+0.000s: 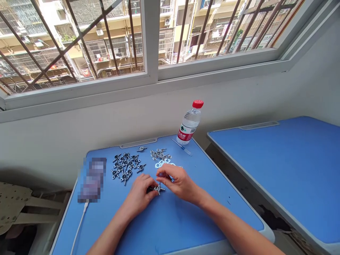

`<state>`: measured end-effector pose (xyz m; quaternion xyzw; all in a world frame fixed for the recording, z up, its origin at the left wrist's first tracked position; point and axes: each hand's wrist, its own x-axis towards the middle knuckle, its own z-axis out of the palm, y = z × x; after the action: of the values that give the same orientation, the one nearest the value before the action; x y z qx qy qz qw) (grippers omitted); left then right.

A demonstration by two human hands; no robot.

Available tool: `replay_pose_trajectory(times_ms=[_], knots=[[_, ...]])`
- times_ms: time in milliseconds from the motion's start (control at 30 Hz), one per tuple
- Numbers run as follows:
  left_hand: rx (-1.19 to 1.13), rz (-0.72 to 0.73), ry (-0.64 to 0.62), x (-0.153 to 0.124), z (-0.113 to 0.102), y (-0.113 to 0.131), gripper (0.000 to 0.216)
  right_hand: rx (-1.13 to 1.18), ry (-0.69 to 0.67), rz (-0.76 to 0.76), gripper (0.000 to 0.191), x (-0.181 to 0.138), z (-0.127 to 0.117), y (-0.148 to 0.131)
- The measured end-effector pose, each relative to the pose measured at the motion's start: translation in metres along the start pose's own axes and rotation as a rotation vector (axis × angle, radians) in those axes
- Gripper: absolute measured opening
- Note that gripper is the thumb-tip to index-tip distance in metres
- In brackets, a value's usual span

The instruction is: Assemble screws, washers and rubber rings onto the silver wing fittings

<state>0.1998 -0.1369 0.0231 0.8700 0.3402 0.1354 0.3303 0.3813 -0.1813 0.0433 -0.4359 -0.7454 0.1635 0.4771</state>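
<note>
1. Hands: 2, both low over the middle of the worktop (209, 198).
2. Left hand (142, 191): fingers and thumb closed on 1 metal part (158, 190), near the front edge side, well apart from the cluster.
3. Right hand (179, 180): thumb and index curled in just above the part. Can't tell if they grip anything; too small and shadowed.
4. Fittings (125, 163): black centres, metal arms, grouped left of centre beyond the left hand. Roughly 14; they overlap, so exact count no good.
5. Loose fitting (142, 149): 1, apart from the group, near the far edge.
6. Pins (160, 154): one heap, about ten, tangled, exact count not readable.
7. Flat plates (162, 163): white, at least 2, just beyond the right hand, partly hidden by it.
8. Bottle (189, 124): 1, red cap, far right corner. Thin blue-clear stick (182, 147): 1, lying just beside it.
9. Phone (92, 180): 1, pixelated, left side; 1 white cable (79, 226) at its near end.
</note>
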Motion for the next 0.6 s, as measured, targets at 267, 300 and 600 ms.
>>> replay_pose_trajectory(times_ms=[267,300,600], knots=[[-0.050,-0.018,-0.009,0.001,0.001,-0.003,0.013,0.010,-0.036,-0.049,0.020,-0.001,0.000,0.003],[-0.053,-0.015,-0.009,0.001,0.001,-0.004,0.014,0.023,-0.069,-0.054,0.020,0.000,-0.003,0.001],[-0.040,-0.006,-0.017,0.002,0.004,-0.013,0.013,0.097,-0.158,-0.013,0.022,0.002,-0.011,-0.004]])
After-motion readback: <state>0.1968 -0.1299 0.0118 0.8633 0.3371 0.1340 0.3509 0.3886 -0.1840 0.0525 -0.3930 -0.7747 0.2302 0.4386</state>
